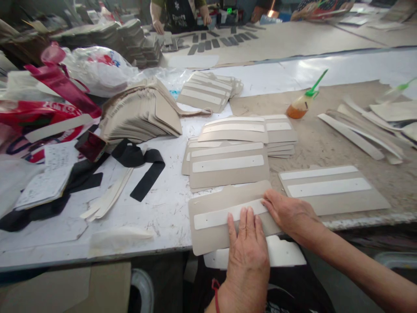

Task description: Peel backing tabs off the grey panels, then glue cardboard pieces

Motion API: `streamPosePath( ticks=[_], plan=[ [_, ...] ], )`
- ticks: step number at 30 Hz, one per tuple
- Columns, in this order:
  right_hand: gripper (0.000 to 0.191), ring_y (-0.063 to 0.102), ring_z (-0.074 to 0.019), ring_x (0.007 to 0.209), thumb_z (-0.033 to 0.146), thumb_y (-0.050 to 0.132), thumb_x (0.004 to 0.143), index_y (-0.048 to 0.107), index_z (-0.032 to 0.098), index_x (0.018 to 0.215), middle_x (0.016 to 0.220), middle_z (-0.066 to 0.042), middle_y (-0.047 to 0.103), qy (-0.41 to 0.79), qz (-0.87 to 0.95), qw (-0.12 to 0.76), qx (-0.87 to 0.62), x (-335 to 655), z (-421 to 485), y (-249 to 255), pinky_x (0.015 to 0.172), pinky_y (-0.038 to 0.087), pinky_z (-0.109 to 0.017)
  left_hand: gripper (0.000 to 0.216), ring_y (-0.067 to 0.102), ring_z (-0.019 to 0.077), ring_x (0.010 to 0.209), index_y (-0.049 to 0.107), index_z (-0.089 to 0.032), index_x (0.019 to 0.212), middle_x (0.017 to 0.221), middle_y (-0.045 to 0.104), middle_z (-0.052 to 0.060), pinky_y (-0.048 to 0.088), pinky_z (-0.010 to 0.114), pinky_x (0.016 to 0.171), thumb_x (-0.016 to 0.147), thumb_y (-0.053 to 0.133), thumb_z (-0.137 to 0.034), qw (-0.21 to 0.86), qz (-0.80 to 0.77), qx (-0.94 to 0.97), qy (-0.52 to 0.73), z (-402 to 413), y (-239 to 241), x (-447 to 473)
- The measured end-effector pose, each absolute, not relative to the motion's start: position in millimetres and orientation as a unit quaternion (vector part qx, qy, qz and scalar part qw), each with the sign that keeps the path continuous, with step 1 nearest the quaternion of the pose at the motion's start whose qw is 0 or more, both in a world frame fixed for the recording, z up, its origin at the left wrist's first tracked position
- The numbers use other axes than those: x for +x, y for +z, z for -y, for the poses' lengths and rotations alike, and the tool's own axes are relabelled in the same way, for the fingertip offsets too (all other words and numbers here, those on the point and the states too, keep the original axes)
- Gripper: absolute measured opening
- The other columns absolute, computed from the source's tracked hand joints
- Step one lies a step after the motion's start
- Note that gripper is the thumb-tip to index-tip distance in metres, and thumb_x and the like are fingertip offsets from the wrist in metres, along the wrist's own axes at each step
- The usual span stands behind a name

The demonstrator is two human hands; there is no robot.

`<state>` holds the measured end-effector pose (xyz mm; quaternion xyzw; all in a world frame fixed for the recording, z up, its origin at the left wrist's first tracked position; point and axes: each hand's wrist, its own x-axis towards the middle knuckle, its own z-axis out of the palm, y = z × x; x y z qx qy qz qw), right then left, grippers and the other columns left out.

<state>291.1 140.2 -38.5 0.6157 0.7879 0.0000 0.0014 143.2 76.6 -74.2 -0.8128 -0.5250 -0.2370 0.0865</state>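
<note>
A beige card piece (211, 230) lies at the table's front edge with a white strip (215, 217) across it. My left hand (247, 248) lies flat on the card's lower right, fingers pressing the strip. My right hand (288, 213) rests palm down on the strip's right end. Neither hand grips anything. Another beige piece with two white strips (332, 189) lies just to the right. Finished pieces are stacked behind (228, 167).
A glue bottle with a green nozzle (302, 104) lies on brown paper (325, 143). Loose white strips (355, 134) sit at the right. A tall stack of beige cards (140, 115), black straps (146, 167) and bags (97, 69) fill the left. Another person (179, 15) works at the far end.
</note>
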Motion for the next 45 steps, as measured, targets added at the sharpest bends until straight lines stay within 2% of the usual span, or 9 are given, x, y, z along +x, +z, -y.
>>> streamPosePath(
  ticks=[7, 14, 18, 23, 27, 30, 32, 36, 45],
  plan=[
    [0.015, 0.064, -0.0169, 0.065, 0.029, 0.043, 0.093, 0.055, 0.02, 0.089, 0.076, -0.001, 0.068, -0.107, -0.757, 0.043, 0.643, 284.8, -146.3, -16.5, 0.053, 0.03, -0.026, 0.039, 0.05, 0.0255, 0.122, 0.059, -0.006, 0.116, 0.127, 0.058, 0.015, 0.008, 0.053, 0.115, 0.094, 0.029, -0.018, 0.048, 0.509, -0.831, -0.221, -78.1, -66.8, 138.5],
    [0.016, 0.065, -0.0169, 0.069, 0.027, 0.04, 0.095, 0.054, 0.02, 0.091, 0.077, -0.002, 0.068, -0.117, -0.756, 0.037, 0.643, 285.6, -147.1, -9.4, 0.054, 0.032, -0.025, 0.041, 0.051, 0.0268, 0.12, 0.058, -0.001, 0.116, 0.127, 0.057, 0.017, 0.007, 0.051, 0.116, 0.093, 0.027, -0.016, 0.029, 0.496, -0.836, -0.233, -81.3, -61.1, 136.8],
    [0.021, 0.065, -0.0173, 0.071, 0.026, 0.035, 0.097, 0.054, 0.019, 0.092, 0.078, -0.004, 0.068, -0.1, -0.763, 0.047, 0.637, 282.8, -146.9, -9.7, 0.053, 0.033, -0.025, 0.041, 0.051, 0.0271, 0.121, 0.058, -0.001, 0.116, 0.127, 0.056, 0.018, 0.007, 0.051, 0.116, 0.093, 0.027, -0.014, 0.033, 0.496, -0.837, -0.228, -81.8, -61.0, 137.7],
    [0.018, 0.063, -0.019, 0.071, 0.029, 0.042, 0.095, 0.055, 0.017, 0.092, 0.081, -0.007, 0.067, -0.042, -0.755, 0.057, 0.653, 280.7, -148.6, -5.2, 0.054, 0.037, -0.026, 0.045, 0.052, 0.0271, 0.119, 0.058, 0.0, 0.115, 0.126, 0.057, 0.018, 0.004, 0.053, 0.115, 0.094, 0.022, -0.017, 0.041, 0.498, -0.835, -0.229, -81.7, -60.9, 138.8],
    [0.022, 0.059, -0.0238, 0.084, 0.033, 0.046, 0.093, 0.058, 0.015, 0.094, 0.086, -0.011, 0.065, 0.053, -0.767, -0.036, 0.639, 280.3, -161.4, -5.1, 0.069, 0.043, -0.031, 0.043, 0.052, 0.0263, 0.12, 0.058, -0.002, 0.116, 0.126, 0.057, 0.017, 0.004, 0.054, 0.115, 0.094, 0.024, -0.018, 0.038, 0.499, -0.835, -0.228, -81.7, -62.0, 138.2],
    [0.04, 0.051, -0.0268, 0.105, 0.042, 0.044, 0.093, 0.052, 0.013, 0.119, 0.111, -0.014, 0.06, 0.076, -0.809, -0.156, 0.562, 272.7, -175.3, -18.5, 0.09, 0.04, -0.039, 0.039, 0.052, 0.0263, 0.12, 0.058, -0.003, 0.115, 0.125, 0.059, 0.016, 0.006, 0.055, 0.115, 0.093, 0.03, -0.016, 0.051, 0.499, -0.835, -0.227, -81.2, -66.2, 138.4],
    [0.044, 0.042, -0.028, 0.117, 0.04, 0.044, 0.093, 0.045, 0.016, 0.13, 0.126, -0.014, 0.051, 0.081, -0.827, -0.186, 0.524, 264.8, -182.0, -32.5, 0.098, 0.034, -0.044, 0.036, 0.052, 0.0253, 0.119, 0.06, -0.005, 0.114, 0.123, 0.061, 0.014, 0.007, 0.054, 0.115, 0.091, 0.033, -0.014, 0.071, 0.5, -0.831, -0.233, -80.4, -69.9, 138.4],
    [0.042, 0.032, -0.0282, 0.127, 0.03, 0.044, 0.093, 0.042, 0.021, 0.134, 0.136, -0.012, 0.042, 0.073, -0.842, -0.164, 0.508, 255.0, -186.7, -53.8, 0.103, 0.026, -0.047, 0.038, 0.05, 0.0232, 0.122, 0.06, -0.007, 0.113, 0.122, 0.063, 0.011, 0.012, 0.05, 0.115, 0.092, 0.03, -0.015, 0.08, 0.508, -0.821, -0.25, -77.9, -75.1, 135.5],
    [0.041, 0.032, -0.0291, 0.127, 0.036, 0.042, 0.093, 0.047, 0.02, 0.131, 0.137, -0.013, 0.041, 0.054, -0.839, -0.134, 0.525, 258.1, -187.7, -53.9, 0.101, 0.027, -0.048, 0.04, 0.048, 0.022, 0.124, 0.06, -0.006, 0.112, 0.123, 0.062, 0.011, 0.032, 0.041, 0.109, 0.092, 0.026, -0.011, 0.072, 0.541, -0.794, -0.267, -71.0, -75.3, 118.3]
  ],
)
